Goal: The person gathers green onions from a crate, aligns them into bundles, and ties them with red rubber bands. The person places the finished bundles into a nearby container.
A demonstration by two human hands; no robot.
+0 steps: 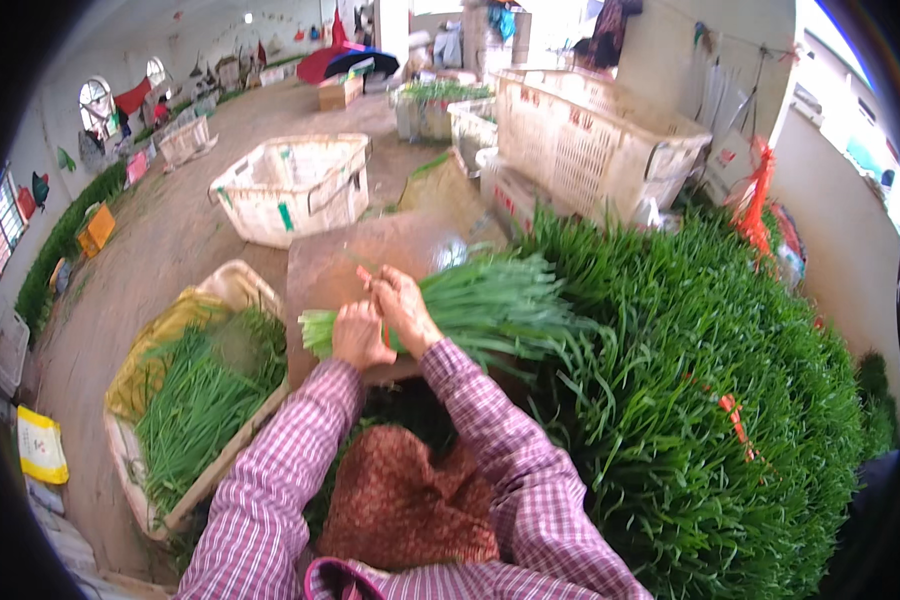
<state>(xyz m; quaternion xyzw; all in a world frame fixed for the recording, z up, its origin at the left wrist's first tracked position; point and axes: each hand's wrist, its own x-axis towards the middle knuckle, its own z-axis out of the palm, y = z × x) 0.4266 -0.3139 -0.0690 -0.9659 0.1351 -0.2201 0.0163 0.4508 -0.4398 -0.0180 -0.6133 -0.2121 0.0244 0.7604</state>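
A bunch of green garlic chives [487, 304] lies across a brown board [330, 259] in front of me, its pale cut ends at the left and its leaves spread to the right. My left hand [358, 336] presses around the bunch near the cut ends, thumb toward me. Close beside it, my right hand [401, 304] pinches a small orange-red tie [364, 276] above the far side of the bunch. Part of an orange-red band [387, 334] shows around the stems between my hands; the rest is hidden by my fingers.
A large heap of green leaves [690, 375] stands at my right, with an orange strip [733, 420] on it. A lined crate [262, 289] of loose greens is at my left. Beyond the board are a white plastic crate [292, 210] and a big stacked crate [570, 150].
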